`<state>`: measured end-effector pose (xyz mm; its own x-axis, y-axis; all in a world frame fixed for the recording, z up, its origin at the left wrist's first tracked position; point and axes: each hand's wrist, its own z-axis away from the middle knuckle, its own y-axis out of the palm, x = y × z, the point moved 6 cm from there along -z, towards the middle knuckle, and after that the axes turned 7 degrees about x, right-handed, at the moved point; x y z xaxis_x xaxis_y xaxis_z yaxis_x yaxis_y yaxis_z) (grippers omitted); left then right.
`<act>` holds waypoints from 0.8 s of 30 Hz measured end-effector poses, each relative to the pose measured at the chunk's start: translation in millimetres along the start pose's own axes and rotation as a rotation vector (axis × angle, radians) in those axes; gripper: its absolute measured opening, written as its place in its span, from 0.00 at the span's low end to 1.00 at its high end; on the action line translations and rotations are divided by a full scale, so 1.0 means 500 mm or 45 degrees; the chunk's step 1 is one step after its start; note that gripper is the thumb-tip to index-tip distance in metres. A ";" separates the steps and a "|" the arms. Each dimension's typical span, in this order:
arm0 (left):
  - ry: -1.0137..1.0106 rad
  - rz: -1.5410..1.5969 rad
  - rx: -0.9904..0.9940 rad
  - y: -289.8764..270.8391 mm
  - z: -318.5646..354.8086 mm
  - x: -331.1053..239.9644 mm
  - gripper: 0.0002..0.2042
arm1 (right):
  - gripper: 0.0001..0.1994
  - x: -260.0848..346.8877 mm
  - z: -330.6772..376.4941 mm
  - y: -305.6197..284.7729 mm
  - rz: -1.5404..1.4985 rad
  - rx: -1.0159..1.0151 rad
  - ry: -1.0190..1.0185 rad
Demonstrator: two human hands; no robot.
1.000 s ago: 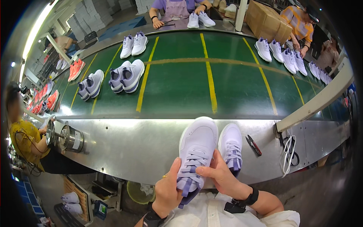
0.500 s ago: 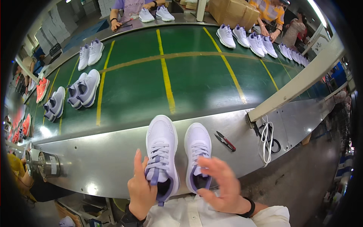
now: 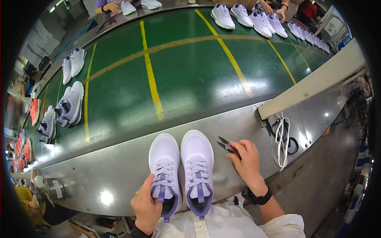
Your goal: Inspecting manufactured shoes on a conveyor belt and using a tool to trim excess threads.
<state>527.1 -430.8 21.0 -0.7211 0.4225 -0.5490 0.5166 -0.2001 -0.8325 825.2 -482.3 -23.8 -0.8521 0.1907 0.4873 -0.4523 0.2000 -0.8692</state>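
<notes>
Two pale lavender sneakers stand side by side on the metal ledge, toes pointing away from me. My left hand grips the left sneaker by its outer side near the collar. The right sneaker stands close beside it, with neither hand on it. Purple pull tabs and pale laces show on both. Over on the right, my right hand has its thumb and fingers closed around the handles of small thread snips. The dark blades stick out toward the upper left; the red handle part is covered by my fingers.
Beyond the ledge runs a green conveyor belt with yellow lines. Grey-purple sneakers and white ones stand on it. A slanted beige post rises at right, near a white cord. Co-workers' hands show across the belt.
My right hand has left the right sneaker and closed on the thread snips. The right sneaker now sits nearer the left one, its toe level with it. The view has shifted.
</notes>
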 end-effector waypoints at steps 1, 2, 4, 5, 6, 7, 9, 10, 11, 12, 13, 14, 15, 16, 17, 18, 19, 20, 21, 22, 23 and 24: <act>-0.047 0.089 -0.020 0.000 0.002 0.005 0.23 | 0.15 -0.009 -0.004 0.003 -0.005 0.008 0.005; -0.053 0.088 -0.012 0.002 0.002 0.006 0.23 | 0.12 -0.013 -0.007 -0.002 -0.030 -0.046 -0.044; 0.044 0.023 -0.075 -0.004 0.001 -0.001 0.21 | 0.09 -0.016 -0.003 -0.009 -0.056 -0.090 -0.092; 0.034 0.023 -0.070 -0.002 -0.001 -0.001 0.21 | 0.10 -0.032 0.001 -0.007 -0.534 0.029 0.067; 0.042 0.026 -0.065 -0.002 -0.003 -0.003 0.20 | 0.10 -0.037 0.010 0.000 -1.007 0.150 0.233; 0.052 0.028 -0.060 -0.001 -0.004 -0.005 0.19 | 0.10 -0.017 0.018 -0.021 -1.007 0.157 0.238; 0.048 0.030 -0.063 0.001 -0.006 -0.001 0.19 | 0.11 0.037 0.037 -0.016 -1.336 0.557 0.513; 0.053 0.027 -0.068 0.002 -0.008 -0.003 0.19 | 0.11 0.046 0.034 -0.022 -1.336 0.558 0.515; 0.052 0.028 -0.067 0.003 -0.011 -0.003 0.19 | 0.13 0.061 0.026 -0.029 -1.200 0.596 0.381; 0.073 0.028 -0.085 0.002 -0.013 -0.006 0.19 | 0.15 0.077 0.020 -0.032 -1.063 0.632 0.247; 0.092 0.032 -0.103 0.003 -0.014 -0.008 0.18 | 0.17 0.084 0.017 -0.035 -1.084 0.562 0.246; 0.089 0.038 -0.103 0.004 -0.015 -0.009 0.18 | 0.17 0.082 0.015 -0.039 -1.079 0.566 0.249; 0.094 0.037 -0.104 0.005 -0.016 -0.010 0.18 | 0.16 0.083 0.010 -0.043 -0.966 0.603 0.200; 0.098 0.034 -0.106 0.006 -0.016 -0.010 0.18 | 0.15 0.085 0.006 -0.044 -0.853 0.640 0.150; 0.095 0.036 -0.105 0.007 -0.016 -0.009 0.18 | 0.15 0.089 0.001 -0.045 -0.851 0.644 0.151; 0.102 0.035 -0.104 0.009 -0.016 -0.008 0.18 | 0.13 0.094 -0.004 -0.044 -0.830 0.658 0.153; 0.108 0.035 -0.104 0.009 -0.016 -0.008 0.17 | 0.10 0.097 -0.008 -0.043 -0.808 0.674 0.155; 0.104 0.036 -0.105 0.010 -0.017 -0.008 0.17 | 0.10 0.097 -0.013 -0.042 -0.805 0.678 0.153; 0.110 0.038 -0.117 0.011 -0.019 -0.010 0.17 | 0.11 0.095 -0.015 -0.038 -0.755 0.719 0.169; 0.114 0.038 -0.129 0.011 -0.019 -0.012 0.17 | 0.11 0.093 -0.016 -0.034 -0.708 0.759 0.184; 0.110 0.036 -0.130 0.011 -0.020 -0.013 0.17 | 0.11 0.093 -0.017 -0.032 -0.708 0.763 0.181; 0.123 0.020 -0.133 0.012 -0.021 -0.015 0.18 | 0.11 0.092 -0.018 -0.030 -0.738 0.765 0.188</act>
<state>540.3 -425.8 20.8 -0.6674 0.5045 -0.5478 0.5763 -0.1161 -0.8090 795.1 -467.6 12.5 -0.4184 0.3473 0.8392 -0.9054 -0.2323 -0.3553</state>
